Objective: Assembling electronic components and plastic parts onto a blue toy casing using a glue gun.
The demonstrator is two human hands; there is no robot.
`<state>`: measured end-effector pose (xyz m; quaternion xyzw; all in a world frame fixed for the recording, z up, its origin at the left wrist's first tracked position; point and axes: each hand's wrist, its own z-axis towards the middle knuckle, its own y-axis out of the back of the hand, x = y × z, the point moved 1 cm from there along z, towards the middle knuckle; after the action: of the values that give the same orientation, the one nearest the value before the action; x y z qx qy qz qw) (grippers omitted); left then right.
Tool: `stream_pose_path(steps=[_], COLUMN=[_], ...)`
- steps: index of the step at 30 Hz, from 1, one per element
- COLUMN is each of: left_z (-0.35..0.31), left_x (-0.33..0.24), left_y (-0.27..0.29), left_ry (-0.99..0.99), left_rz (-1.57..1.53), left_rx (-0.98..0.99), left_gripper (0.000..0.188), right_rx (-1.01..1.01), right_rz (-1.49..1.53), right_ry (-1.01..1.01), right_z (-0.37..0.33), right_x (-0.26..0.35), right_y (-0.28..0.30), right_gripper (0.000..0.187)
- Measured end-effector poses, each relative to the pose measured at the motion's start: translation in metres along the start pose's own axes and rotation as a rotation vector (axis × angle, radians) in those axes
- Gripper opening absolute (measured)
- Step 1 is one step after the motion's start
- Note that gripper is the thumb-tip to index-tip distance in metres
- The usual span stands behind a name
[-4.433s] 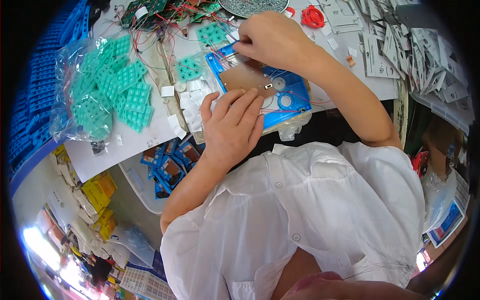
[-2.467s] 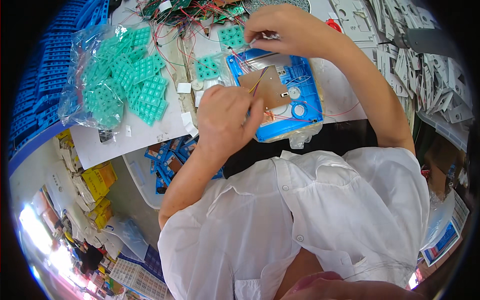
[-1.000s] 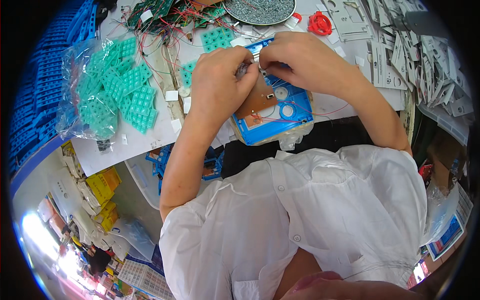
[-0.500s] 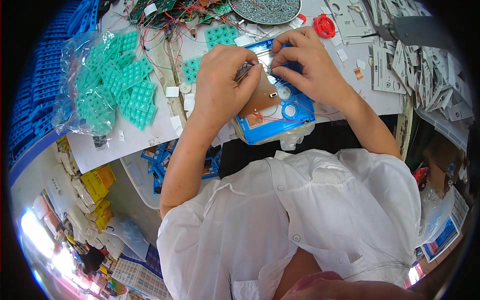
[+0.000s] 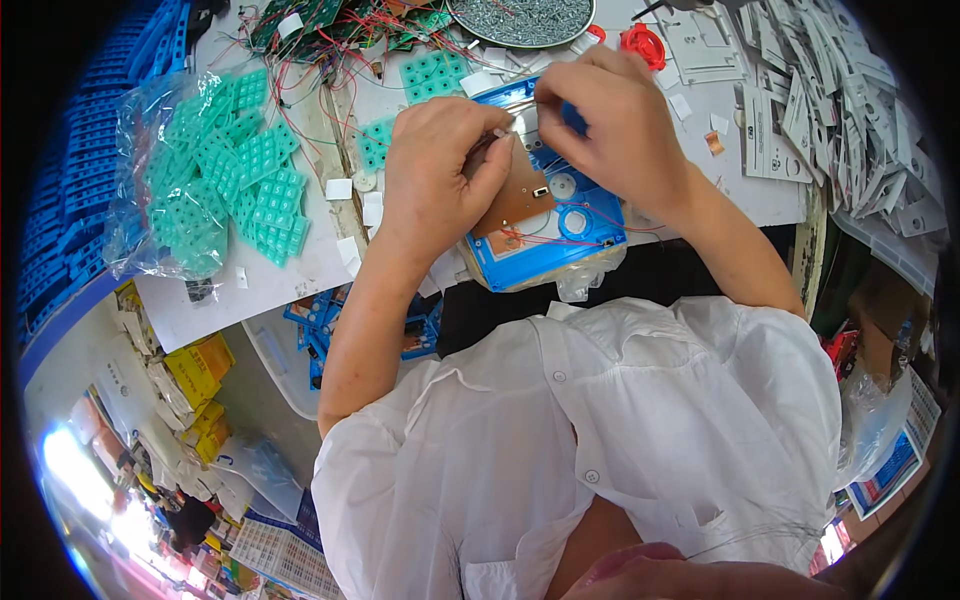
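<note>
Both hands meet over a blue plastic housing (image 5: 560, 235) that lies on the bench (image 5: 300, 285) just in front of the person's white shirt (image 5: 600, 440). The left hand (image 5: 435, 165) rests on the housing's left edge, thumb and forefinger pressed together in a grip on something small at the top of a brown circuit board (image 5: 515, 195); what they pinch is too small to make out. The right hand (image 5: 620, 125) curls over the housing's far end, its fingertips meeting the left grip; whether they pinch anything cannot be told.

The housing holds the brown board in its left half and round openings with thin red wires in its right half. Its long axis runs from the near edge of the bench away from the person, tilted slightly leftward at the far end, open face up.

Left of the grip, a clear plastic bag (image 5: 210, 190) holds green rubber keypads. Beyond the grip, a round dish (image 5: 520, 18) is filled with small screws, beside a tangle of wired boards (image 5: 340, 30). To the right, stacks of grey-white flat parts (image 5: 860, 130) lie well apart from the hands.
</note>
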<state>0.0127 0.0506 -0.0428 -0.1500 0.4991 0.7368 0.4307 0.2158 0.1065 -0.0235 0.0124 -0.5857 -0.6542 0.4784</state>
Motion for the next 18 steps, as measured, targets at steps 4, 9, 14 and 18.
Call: stream_pose_path(steps=[4, 9, 14, 18], left_z=[-0.001, 0.001, 0.002, -0.001], left_x=[-0.002, -0.003, -0.003, 0.002], left_y=[-0.002, -0.001, 0.003, 0.003], left_ry=[0.02, -0.063, -0.099, -0.044], left_rz=[-0.022, 0.11, 0.144, 0.111], left_rx=[-0.054, 0.075, 0.116, 0.116], left_gripper=[0.016, 0.012, 0.012, 0.013], right_rx=[0.034, 0.255, 0.432, 0.305], right_rz=[-0.474, -0.657, -0.604, -0.563], right_ry=[0.245, 0.356, 0.375, 0.463], right_z=[0.019, 0.017, 0.025, 0.021], right_x=[0.013, 0.032, 0.042, 0.033], right_y=[0.005, 0.008, 0.015, 0.005], right_gripper=[0.017, 0.01, 0.01, 0.011])
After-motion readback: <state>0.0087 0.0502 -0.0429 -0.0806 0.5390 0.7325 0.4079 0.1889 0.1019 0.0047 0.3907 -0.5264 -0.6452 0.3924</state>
